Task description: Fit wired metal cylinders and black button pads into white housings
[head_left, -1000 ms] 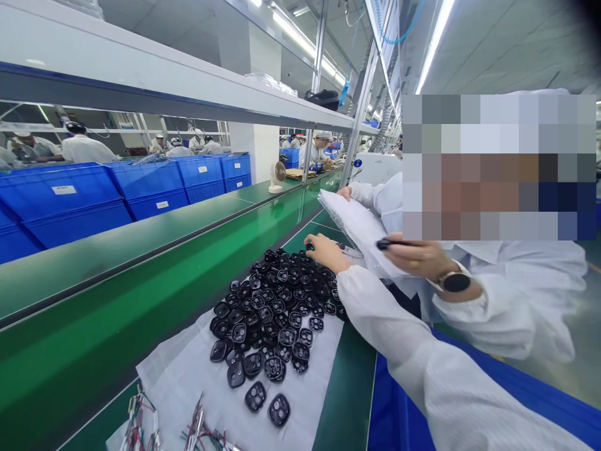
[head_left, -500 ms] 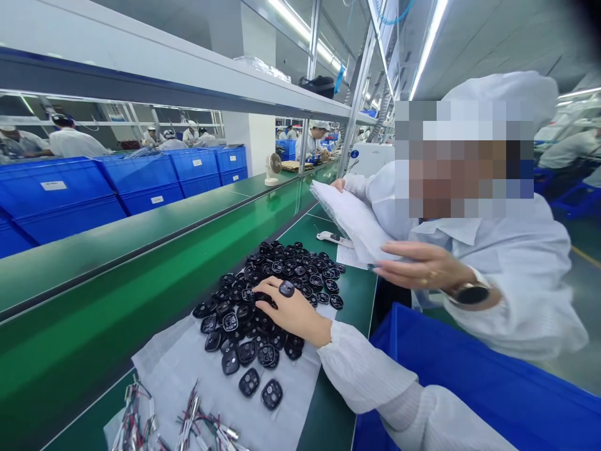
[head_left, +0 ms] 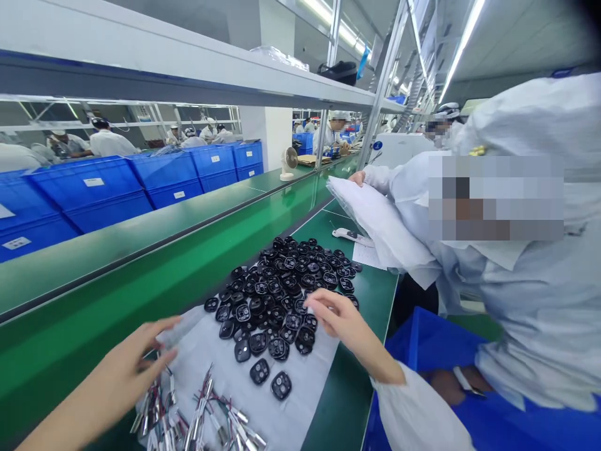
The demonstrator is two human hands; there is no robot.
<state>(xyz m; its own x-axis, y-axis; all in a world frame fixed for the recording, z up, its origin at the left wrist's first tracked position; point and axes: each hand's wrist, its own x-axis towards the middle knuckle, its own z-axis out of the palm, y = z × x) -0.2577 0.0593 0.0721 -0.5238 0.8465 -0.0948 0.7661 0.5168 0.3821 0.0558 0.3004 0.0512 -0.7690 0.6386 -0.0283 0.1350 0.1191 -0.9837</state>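
Observation:
A heap of black rounded-square parts (head_left: 277,282) lies on a white sheet (head_left: 300,382) over the green table. My right hand (head_left: 335,313) is at the heap's right side, its fingers bent and close together; whether anything is between them is hidden. At the left, my left hand (head_left: 136,357) hovers with thumb and fingers apart and nothing between them. Below it, near the sheet's front edge, are silver cylinders with thin coloured wires (head_left: 201,413). Two black parts (head_left: 260,371) lie apart, in front of the heap.
At the right a person in white (head_left: 530,263) holds a white bag (head_left: 380,219) over the table edge. A blue bin (head_left: 422,344) stands below. A white-handled tool (head_left: 352,236) lies behind the heap. Blue crates (head_left: 89,181) and a small fan (head_left: 288,164) are beyond.
My left hand has come into view at the left. My right hand has moved right, off the heap's middle, and no black part shows on it now. The person has leaned down, one hand off the bag.

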